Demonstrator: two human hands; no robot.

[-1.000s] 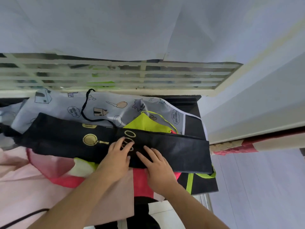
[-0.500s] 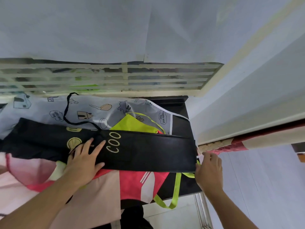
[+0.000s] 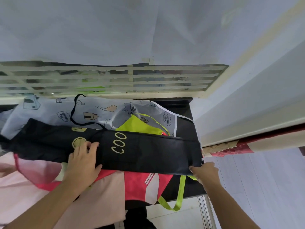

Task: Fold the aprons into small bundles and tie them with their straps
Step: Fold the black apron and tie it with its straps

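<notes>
- Home interior, likely by a window: white louvred grille (image 3: 105,80) under pale curtain fabric (image 3: 115,30).
- Dark tabletop (image 3: 184,113) against white wall (image 3: 247,100).
- Several household aprons (image 3: 92,111) heaped on it; pale tiled floor (image 3: 264,187).

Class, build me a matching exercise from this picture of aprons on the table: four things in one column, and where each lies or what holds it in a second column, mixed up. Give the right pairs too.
Things
1. black apron
2. grey printed apron
3. lime green strap
4. pink apron

Places
A. hangs in a loop over the table's near edge
B. lies farthest back, by the window grille
C. lies nearest the person, under the left forearm
D. folded into a long band, pressed by the left hand, its end held by the right hand

Pairs: 1-D, 2-B, 3-A, 4-C
</notes>
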